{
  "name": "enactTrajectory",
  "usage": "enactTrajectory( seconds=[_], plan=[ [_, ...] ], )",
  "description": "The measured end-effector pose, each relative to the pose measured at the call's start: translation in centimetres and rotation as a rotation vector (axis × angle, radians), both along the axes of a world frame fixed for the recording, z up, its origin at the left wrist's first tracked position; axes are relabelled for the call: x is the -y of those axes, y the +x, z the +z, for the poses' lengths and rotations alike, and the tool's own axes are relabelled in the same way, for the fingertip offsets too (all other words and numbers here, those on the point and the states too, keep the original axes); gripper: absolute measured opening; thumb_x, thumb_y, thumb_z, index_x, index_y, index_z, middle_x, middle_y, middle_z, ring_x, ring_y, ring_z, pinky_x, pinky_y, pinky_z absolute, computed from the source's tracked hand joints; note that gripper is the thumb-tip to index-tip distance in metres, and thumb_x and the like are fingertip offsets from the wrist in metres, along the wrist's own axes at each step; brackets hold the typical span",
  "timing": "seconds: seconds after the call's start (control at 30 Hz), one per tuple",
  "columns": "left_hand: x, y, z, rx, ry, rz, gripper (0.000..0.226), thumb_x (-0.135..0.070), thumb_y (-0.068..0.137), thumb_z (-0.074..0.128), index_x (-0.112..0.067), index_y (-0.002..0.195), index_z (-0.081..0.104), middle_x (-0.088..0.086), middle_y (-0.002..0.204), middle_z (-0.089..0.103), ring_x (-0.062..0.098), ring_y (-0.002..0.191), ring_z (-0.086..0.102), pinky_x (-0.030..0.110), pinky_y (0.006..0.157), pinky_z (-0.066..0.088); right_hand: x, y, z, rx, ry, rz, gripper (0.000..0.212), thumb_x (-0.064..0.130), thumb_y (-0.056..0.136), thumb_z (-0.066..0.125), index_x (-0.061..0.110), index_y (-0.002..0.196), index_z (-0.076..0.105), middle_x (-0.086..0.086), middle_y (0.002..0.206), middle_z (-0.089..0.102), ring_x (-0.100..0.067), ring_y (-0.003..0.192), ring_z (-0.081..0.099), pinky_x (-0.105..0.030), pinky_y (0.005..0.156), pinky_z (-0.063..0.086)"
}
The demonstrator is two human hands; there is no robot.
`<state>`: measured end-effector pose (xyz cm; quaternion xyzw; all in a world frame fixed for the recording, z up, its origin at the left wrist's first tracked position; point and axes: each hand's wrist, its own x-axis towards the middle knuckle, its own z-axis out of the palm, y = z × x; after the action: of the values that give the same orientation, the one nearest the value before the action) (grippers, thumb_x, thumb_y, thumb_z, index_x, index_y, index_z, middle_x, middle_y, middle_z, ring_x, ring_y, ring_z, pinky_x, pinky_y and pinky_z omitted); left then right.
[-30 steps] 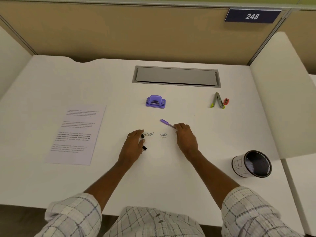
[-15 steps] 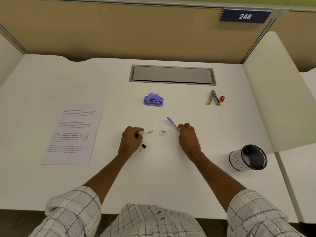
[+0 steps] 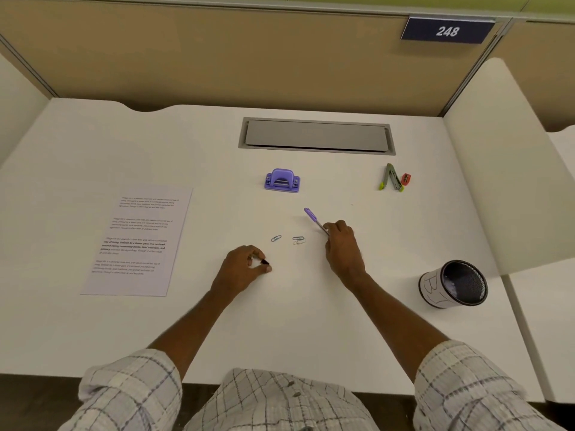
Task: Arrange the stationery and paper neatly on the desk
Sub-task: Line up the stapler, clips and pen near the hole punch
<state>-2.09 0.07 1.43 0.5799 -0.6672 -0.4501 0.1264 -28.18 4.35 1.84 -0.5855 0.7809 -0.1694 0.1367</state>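
Observation:
My left hand pinches a small black binder clip between thumb and fingers, just above the white desk. My right hand grips a purple pen, whose far end points up and left. Between the hands lie a blue paper clip and two overlapping paper clips. A printed sheet of paper lies flat at the left. A purple hole punch sits behind the clips.
A black mesh pen cup with a white label stands at the right front. A green-grey stapler and a red sharpener lie at the back right. A grey cable hatch is set into the desk's rear. White side dividers flank the desk.
My left hand drew back toward me and picked up the black binder clip that lay beside it. My right hand lifted the purple pen's end slightly. The camera view shifted a little.

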Motion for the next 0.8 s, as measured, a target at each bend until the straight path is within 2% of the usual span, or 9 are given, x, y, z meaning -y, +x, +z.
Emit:
enactTrajectory(
  seconds=[0.17,0.23,0.3,0.4,0.47,0.53,0.63,0.73,0.8],
  plan=[
    [0.1,-0.7,0.0,0.004,-0.039,0.092,0.021,-0.028,0.079,0.086,-0.02,0.085,0.068,-0.007,0.076,0.058,0.009,0.068,0.049,0.019,0.064,0.039,0.0,-0.6,0.6,0.018,-0.029,-0.025,0.036,-0.008,0.09,0.046,0.004,0.121,0.061,-0.016,0.11,0.056,-0.033,0.096,0.053,-0.04,0.076,0.048],
    [0.2,-1.4,0.3,-0.073,0.021,0.199,0.02,-0.029,0.083,0.082,-0.016,0.089,0.069,-0.005,0.074,0.057,0.011,0.067,0.051,0.02,0.066,0.042,0.0,-1.2,1.0,0.048,-0.044,-0.064,0.034,-0.007,0.09,0.047,0.003,0.119,0.061,-0.017,0.109,0.056,-0.034,0.094,0.054,-0.038,0.076,0.045],
    [0.4,-2.6,0.9,-0.265,0.162,0.327,0.018,-0.028,0.09,0.076,-0.011,0.093,0.07,-0.001,0.08,0.063,0.015,0.075,0.058,0.024,0.073,0.048,0.1,-2.0,1.4,0.078,-0.057,-0.119,0.031,-0.007,0.09,0.048,0.002,0.116,0.062,-0.017,0.108,0.057,-0.034,0.091,0.056,-0.035,0.074,0.044],
    [0.6,-5.5,2.6,-0.709,0.489,0.58,0.011,-0.009,0.098,0.06,-0.004,0.092,0.067,0.009,0.088,0.064,0.022,0.083,0.064,0.026,0.078,0.059,0.4,-3.9,2.3,0.124,-0.063,-0.218,0.028,-0.005,0.09,0.049,0.0,0.115,0.061,-0.018,0.109,0.057,-0.033,0.088,0.058,-0.03,0.071,0.039],
    [0.8,-7.7,3.8,-0.921,0.691,0.702,0.015,-0.003,0.099,0.049,-0.001,0.097,0.064,0.013,0.092,0.064,0.024,0.086,0.065,0.027,0.079,0.061,0.7,-5.5,2.9,0.164,-0.057,-0.288,0.028,-0.004,0.091,0.048,0.0,0.115,0.061,-0.019,0.109,0.058,-0.034,0.089,0.059,-0.029,0.071,0.037],
    [0.9,-9.8,4.6,-1.022,0.814,0.709,0.021,-0.003,0.097,0.044,0.001,0.104,0.064,0.014,0.096,0.064,0.027,0.092,0.066,0.031,0.086,0.059,1.2,-7.5,3.6,0.188,-0.047,-0.352,0.029,-0.003,0.091,0.048,0.0,0.116,0.062,-0.019,0.109,0.059,-0.034,0.094,0.059,-0.029,0.074,0.039],
    [1.3,-13.3,5.9,-1.083,0.895,0.653,0.028,-0.006,0.096,0.044,0.005,0.112,0.064,0.017,0.102,0.066,0.031,0.102,0.067,0.034,0.093,0.059,1.9,-10.8,4.7,0.177,-0.028,-0.439,0.027,0.0,0.091,0.049,0.001,0.113,0.064,-0.02,0.109,0.061,-0.035,0.099,0.059,-0.034,0.078,0.042],
    [2.2,-16.8,6.7,-1.095,0.921,0.599,0.036,-0.007,0.097,0.047,0.01,0.126,0.06,0.022,0.114,0.064,0.036,0.113,0.064,0.038,0.095,0.058,2.4,-14.4,5.5,0.163,-0.016,-0.514,0.025,0.001,0.088,0.052,-0.001,0.109,0.065,-0.021,0.108,0.064,-0.038,0.1,0.061,-0.033,0.075,0.042],
    [3.1,-19.1,7.0,-1.081,0.922,0.561,0.035,-0.008,0.098,0.046,0.01,0.126,0.059,0.023,0.116,0.064,0.037,0.114,0.062,0.038,0.101,0.055,2.5,-16.9,6.0,0.156,-0.003,-0.549,0.023,0.0,0.086,0.052,-0.001,0.105,0.067,-0.021,0.106,0.067,-0.037,0.098,0.063,-0.029,0.069,0.038]
  ],
)
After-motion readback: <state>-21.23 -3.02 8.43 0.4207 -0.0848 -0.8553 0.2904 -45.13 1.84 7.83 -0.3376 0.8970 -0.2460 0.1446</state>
